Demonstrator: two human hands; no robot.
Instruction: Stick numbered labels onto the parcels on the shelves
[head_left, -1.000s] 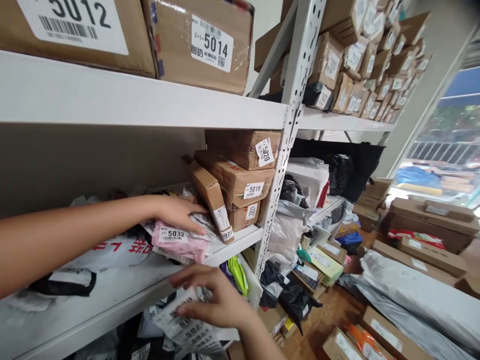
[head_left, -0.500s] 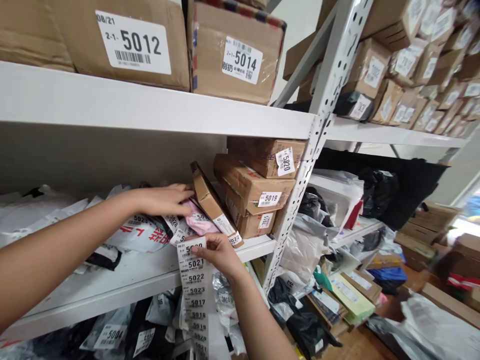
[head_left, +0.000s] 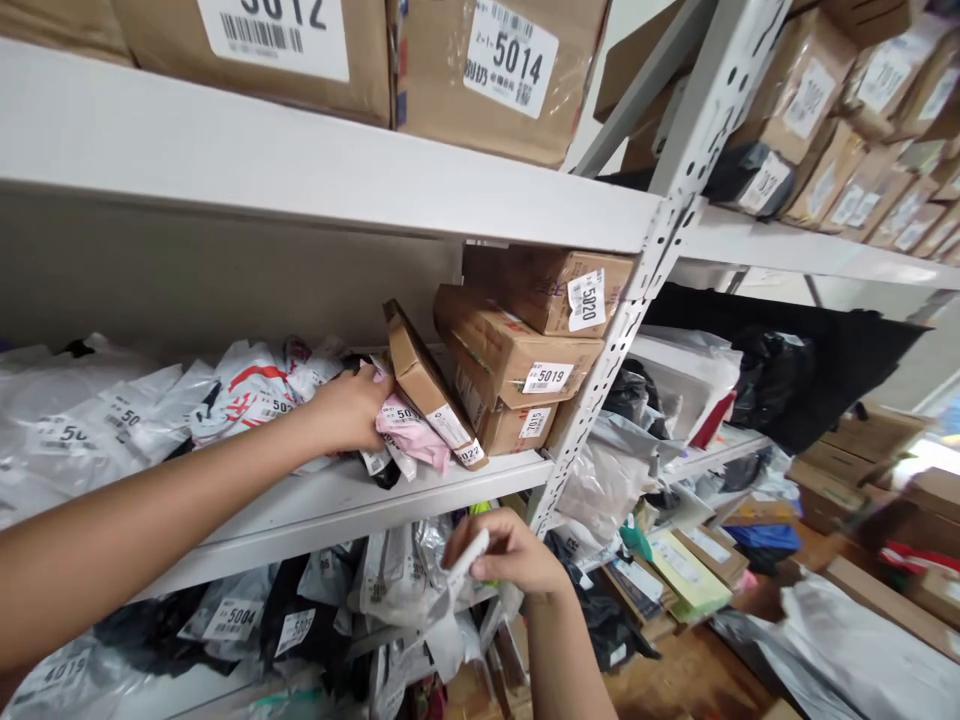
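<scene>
While our right hand (head_left: pixel 511 553) pinches a curled white paper strip (head_left: pixel 459 576) so it hangs below the fingers, our left hand (head_left: pixel 354 410), its grip unclear, probably steadies the crumpled pink plastic parcel (head_left: pixel 417 438) at its fingertips.

Glare bleaches the scene far right of the right grip (head_left: pixel 517 555). Soft shadow dims the back wall (head_left: pixel 300 285) behind the left grip (head_left: pixel 349 408). The paper strip (head_left: pixel 469 554) in the right grip blurs; boxes (head_left: pixel 862 195) beyond, upper right, smear and stretch.
</scene>
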